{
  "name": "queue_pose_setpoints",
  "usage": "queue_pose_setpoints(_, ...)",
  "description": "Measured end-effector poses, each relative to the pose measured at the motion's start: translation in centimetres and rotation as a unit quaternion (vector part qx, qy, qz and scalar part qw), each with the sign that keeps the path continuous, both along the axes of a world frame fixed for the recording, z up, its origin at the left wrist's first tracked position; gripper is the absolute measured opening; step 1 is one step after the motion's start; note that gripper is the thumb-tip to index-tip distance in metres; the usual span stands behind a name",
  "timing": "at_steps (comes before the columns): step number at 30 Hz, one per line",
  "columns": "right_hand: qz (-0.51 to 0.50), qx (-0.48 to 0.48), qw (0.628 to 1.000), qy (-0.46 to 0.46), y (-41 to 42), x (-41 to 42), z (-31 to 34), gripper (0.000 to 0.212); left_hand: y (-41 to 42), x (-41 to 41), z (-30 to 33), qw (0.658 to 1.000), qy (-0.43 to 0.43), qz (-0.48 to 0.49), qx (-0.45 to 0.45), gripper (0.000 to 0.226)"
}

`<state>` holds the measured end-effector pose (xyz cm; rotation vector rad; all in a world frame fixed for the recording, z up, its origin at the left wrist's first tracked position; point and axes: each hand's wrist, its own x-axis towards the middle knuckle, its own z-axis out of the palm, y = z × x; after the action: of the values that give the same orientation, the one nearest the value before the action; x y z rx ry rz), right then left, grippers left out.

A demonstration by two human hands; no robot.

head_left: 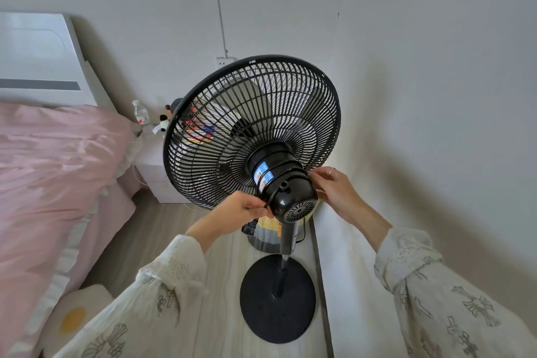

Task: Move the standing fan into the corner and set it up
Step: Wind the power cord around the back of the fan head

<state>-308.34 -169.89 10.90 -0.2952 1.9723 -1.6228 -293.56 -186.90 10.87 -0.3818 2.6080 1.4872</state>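
Two patterned white sleeves (151, 296) reach forward from the bottom edge. The left hand (235, 212) curls its fingers against the left side of the motor housing (286, 192), thumb and forefinger pinching the thin black cord (268, 197) looped round it. The right hand (334, 187) touches the housing's right side, fingertips bunched together on it. Between both sets of fingers the fan (252, 131) stands on its round base (277, 299), close against the wall (421, 96), grille tilted upward. Left of the fingers lies the bed (52, 160).

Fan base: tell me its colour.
Black, a plain round base on the pale wood floor; head view shows it best.
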Motion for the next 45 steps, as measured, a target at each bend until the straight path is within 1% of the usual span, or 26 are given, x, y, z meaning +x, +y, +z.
queue_pose_setpoints(2, -0.023, -0.013, 0.999, -0.034, -0.2, 0.0, 0.1, 0.008, -0.1, -0.3, 0.2, 1.000, -0.016, -0.005, 0.018, 0.015)
queue_pose_setpoints(3, -0.028, -0.018, 0.998, -0.053, -0.2, 0.1, 0.2, 0.008, -0.1, -0.4, 0.2, 0.999, -0.022, 0.003, 0.028, 0.015)
queue_pose_setpoints(7, -0.023, -0.033, 0.991, -0.131, -0.2, 0.9, 0.5, 0.021, 0.3, -0.7, -0.5, 0.996, -0.026, 0.070, 0.039, 0.023)
queue_pose_setpoints(9, -0.011, -0.026, 0.988, -0.151, 0.0, 1.2, 0.3, 0.028, 0.3, -0.8, -1.1, 0.994, -0.030, 0.095, 0.035, 0.025)
queue_pose_setpoints(11, -0.015, -0.022, 0.987, -0.161, 0.1, 1.5, 0.2, 0.029, 0.1, -0.8, -1.5, 0.992, -0.048, 0.112, 0.036, 0.027)
queue_pose_setpoints(12, -0.017, -0.020, 0.986, -0.162, 0.1, 1.6, 0.2, 0.028, 0.1, -0.8, -1.7, 0.989, -0.058, 0.122, 0.058, 0.027)
queue_pose_setpoints(15, -0.012, -0.023, 0.984, -0.176, 0.1, 1.9, 0.0, 0.027, 0.0, -0.7, -2.1, 0.965, -0.095, 0.148, 0.197, 0.032)
queue_pose_setpoints(16, -0.010, -0.025, 0.984, -0.178, 0.1, 2.0, 0.0, 0.026, 0.0, -0.6, -2.0, 0.958, -0.101, 0.149, 0.221, 0.034)
queue_pose_setpoints(18, -0.013, -0.017, 0.985, -0.171, 0.0, 2.0, 0.2, 0.025, -0.4, -0.5, -1.8, 0.958, -0.099, 0.147, 0.223, 0.034)
queue_pose_setpoints(20, -0.016, -0.003, 0.989, -0.150, -0.1, 2.0, 0.3, 0.027, -0.9, -0.4, -1.5, 0.966, -0.086, 0.143, 0.199, 0.030)
queue_pose_setpoints(22, -0.019, 0.002, 0.992, -0.122, -0.1, 2.1, 0.3, 0.028, -1.3, -0.3, -1.0, 0.978, -0.073, 0.121, 0.152, 0.024)
queue_pose_setpoints(24, -0.024, 0.001, 0.995, -0.097, -0.1, 2.2, 0.2, 0.028, -1.5, -0.1, -0.4, 0.990, -0.057, 0.100, 0.083, 0.022)
queue_pose_setpoints(26, -0.032, -0.004, 0.996, -0.077, -0.1, 2.2, -0.4, 0.031, -1.4, -0.2, 0.2, 0.995, -0.028, 0.099, 0.001, 0.023)
queue_pose_setpoints(28, -0.038, -0.005, 0.998, -0.059, -0.4, 2.3, -0.8, 0.035, -1.1, -0.6, 0.8, 0.987, 0.022, 0.113, -0.110, 0.023)
queue_pose_setpoints(30, -0.037, -0.012, 0.999, -0.035, -0.5, 2.2, -1.3, 0.033, -0.2, -1.3, 1.4, 0.964, 0.090, 0.152, -0.200, 0.019)
queue_pose_setpoints(31, -0.036, -0.018, 0.999, -0.014, -0.6, 2.0, -1.5, 0.031, 0.5, -1.7, 1.7, 0.953, 0.121, 0.171, -0.220, 0.019)
queue_pose_setpoints(33, -0.030, -0.050, 0.998, 0.013, -0.8, 1.5, -1.9, 0.029, 1.9, -2.4, 2.2, 0.941, 0.159, 0.196, -0.224, 0.023)
queue_pose_setpoints(35, -0.024, -0.080, 0.996, 0.015, -1.1, 1.2, -2.7, 0.027, 3.1, -3.3, 2.3, 0.932, 0.160, 0.224, -0.234, 0.029)
queue_pose_setpoints(38, -0.017, -0.112, 0.993, 0.020, -1.4, 0.8, -3.6, 0.025, 3.7, -4.4, 2.6, 0.912, 0.147, 0.256, -0.283, 0.034)
queue_pose_setpoints(40, -0.009, -0.132, 0.991, 0.025, -1.6, 0.3, -4.0, 0.026, 3.6, -5.1, 2.8, 0.909, 0.137, 0.256, -0.299, 0.037)
queue_pose_setpoints(43, 0.002, -0.154, 0.988, 0.004, -1.9, -0.1, -3.7, 0.029, 3.2, -5.5, 3.2, 0.917, 0.131, 0.241, -0.291, 0.038)
queue_pose_setpoints(45, 0.015, -0.153, 0.988, 0.010, -2.1, -0.2, -3.5, 0.035, 3.0, -5.8, 3.3, 0.905, 0.140, 0.239, -0.323, 0.035)
